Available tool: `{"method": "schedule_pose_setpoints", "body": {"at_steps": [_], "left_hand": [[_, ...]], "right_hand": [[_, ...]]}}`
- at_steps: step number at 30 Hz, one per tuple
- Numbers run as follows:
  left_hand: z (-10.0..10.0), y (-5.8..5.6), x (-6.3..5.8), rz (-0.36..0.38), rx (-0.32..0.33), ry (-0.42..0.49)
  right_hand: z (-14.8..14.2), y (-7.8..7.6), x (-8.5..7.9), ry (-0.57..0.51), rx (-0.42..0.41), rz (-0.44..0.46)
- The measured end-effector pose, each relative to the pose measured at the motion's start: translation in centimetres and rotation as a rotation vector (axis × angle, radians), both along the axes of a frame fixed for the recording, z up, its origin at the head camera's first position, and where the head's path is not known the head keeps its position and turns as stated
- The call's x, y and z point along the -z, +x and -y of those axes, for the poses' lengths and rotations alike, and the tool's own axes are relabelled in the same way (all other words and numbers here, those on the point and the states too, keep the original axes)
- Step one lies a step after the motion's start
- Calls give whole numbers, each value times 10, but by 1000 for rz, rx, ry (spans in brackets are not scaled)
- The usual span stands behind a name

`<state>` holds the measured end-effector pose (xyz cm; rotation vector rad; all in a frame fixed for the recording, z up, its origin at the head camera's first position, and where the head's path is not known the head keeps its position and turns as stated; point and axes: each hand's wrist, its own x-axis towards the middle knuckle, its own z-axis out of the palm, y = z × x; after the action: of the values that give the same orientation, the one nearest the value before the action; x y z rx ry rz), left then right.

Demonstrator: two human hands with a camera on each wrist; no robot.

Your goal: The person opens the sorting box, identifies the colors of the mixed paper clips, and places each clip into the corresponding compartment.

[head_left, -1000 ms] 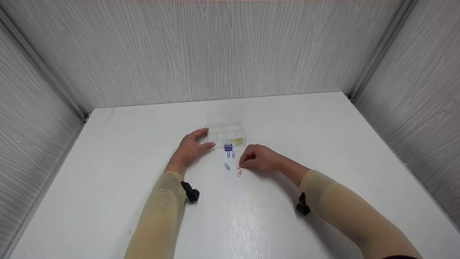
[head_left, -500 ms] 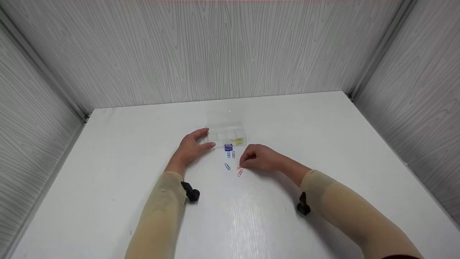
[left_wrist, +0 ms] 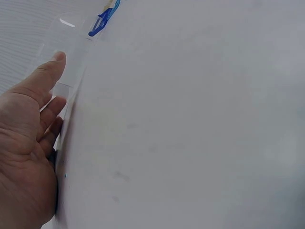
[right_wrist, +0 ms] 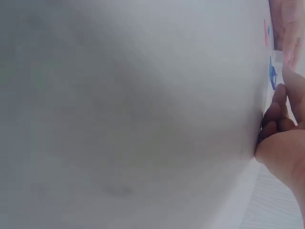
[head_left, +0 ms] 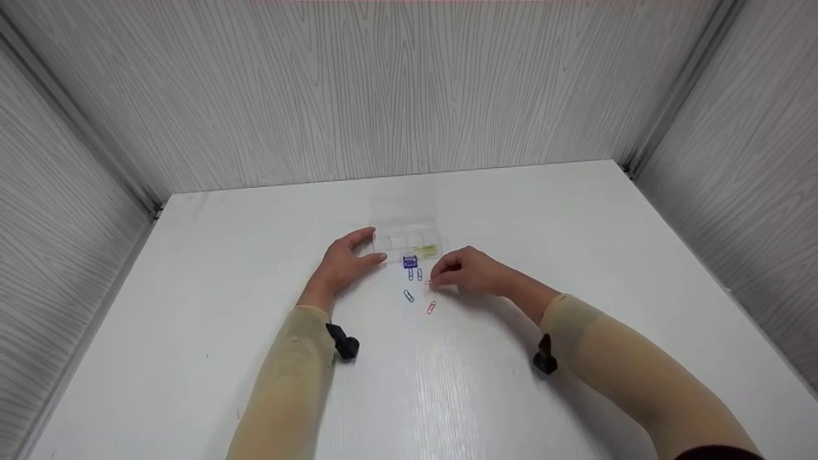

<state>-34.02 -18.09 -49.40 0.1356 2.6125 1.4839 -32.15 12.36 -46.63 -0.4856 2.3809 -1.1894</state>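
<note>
A clear plastic divided box (head_left: 391, 243) stands near the table's middle, its see-through lid (head_left: 402, 206) raised at the back. My left hand (head_left: 340, 267) holds the box's left end, thumb at the front corner and index finger at the back one. Yellow paper clips (head_left: 427, 250) lie in the right compartment. Just in front of the box, my right hand (head_left: 471, 271) pinches a red paper clip (head_left: 428, 282) between thumb and index finger. In the right wrist view that red clip (right_wrist: 288, 58) sticks out past the fingertips.
A small purple-blue piece (head_left: 409, 262) sits at the box's front edge. Two blue paper clips (head_left: 419, 275) lie before it, and another blue clip (head_left: 408, 296) and a red clip (head_left: 431, 307) lie nearer. A wood-grain panel (head_left: 383, 89) rises behind the table.
My right hand has lifted one red paper clip away from the other and moved it forward toward the box. My left hand stays at the box's left end.
</note>
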Motion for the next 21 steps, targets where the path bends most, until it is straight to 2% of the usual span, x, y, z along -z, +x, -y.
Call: {"method": "schedule_pose_setpoints", "body": {"at_steps": [5, 15, 21], "left_hand": [[-3, 4, 1, 27, -19, 10], [-1, 7, 2, 22, -19, 21], [1, 10, 0, 17, -15, 18]], "right_hand": [[-3, -8, -6, -22, 52, -11], [1, -26, -22, -122, 259, -109], [8, -39, -23, -148, 318, -164]]}}
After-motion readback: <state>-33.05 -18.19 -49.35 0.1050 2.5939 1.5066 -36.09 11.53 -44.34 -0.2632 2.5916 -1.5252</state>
